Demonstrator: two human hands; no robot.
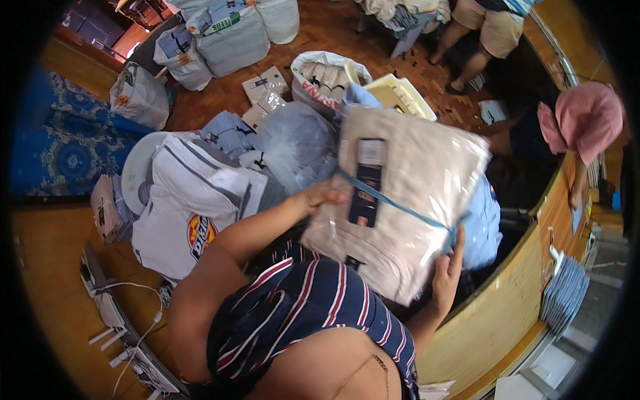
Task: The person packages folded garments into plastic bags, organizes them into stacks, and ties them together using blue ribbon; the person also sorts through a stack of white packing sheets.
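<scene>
A thick bundle of folded beige garments in clear plastic (417, 160) is held up at my chest, tilted. Round its middle runs a blue tie strip (400, 202), crossing a dark label (369, 175). My left hand (325, 197) grips the bundle's left edge, thumb on top and the other fingers mostly hidden beneath. Against the right edge, near the end of the strip, my right hand (445, 273) supports the bundle with its fingers pointing up. Light blue folded cloth (485, 227) shows just behind the bundle.
A clear plastic bag (297, 143), a white garment (177, 223) and a filled white sack (300, 65) lie ahead. A cream crate (417, 100) stands beyond. On the right, a person in a pink hat (587, 120) is by a wooden counter (483, 333); another stands farther back.
</scene>
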